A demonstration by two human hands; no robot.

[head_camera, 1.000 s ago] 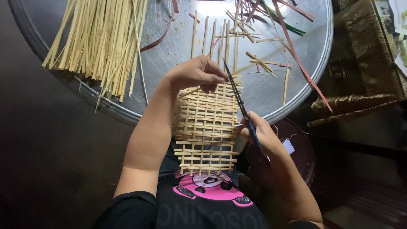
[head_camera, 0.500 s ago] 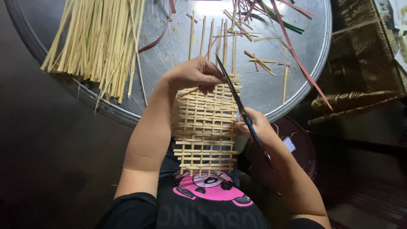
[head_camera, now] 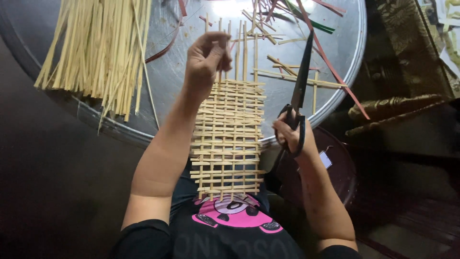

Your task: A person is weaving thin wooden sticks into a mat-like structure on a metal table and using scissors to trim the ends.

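Round metal tray (head_camera: 335, 57), dark floor: woven strip mat (head_camera: 227, 139) at tray's near edge.

Left hand (head_camera: 206, 57) pinches upright strip ends at the mat's far end; right hand (head_camera: 292, 134) grips black scissors (head_camera: 302, 81), blades closed, parallel to the mat's long axis, just right.

The person wears a black short-sleeved shirt; its sleeves end above the elbows, leaving both forearms bare. Across the chest sits a bright pink cartoon print with pale patches and small glittery dark ovals, and beneath it runs a row of large grey block letters. The left hand (head_camera: 207, 56) and the right hand (head_camera: 291, 136) are bare, with no gloves, rings, watch or bracelets to be seen.
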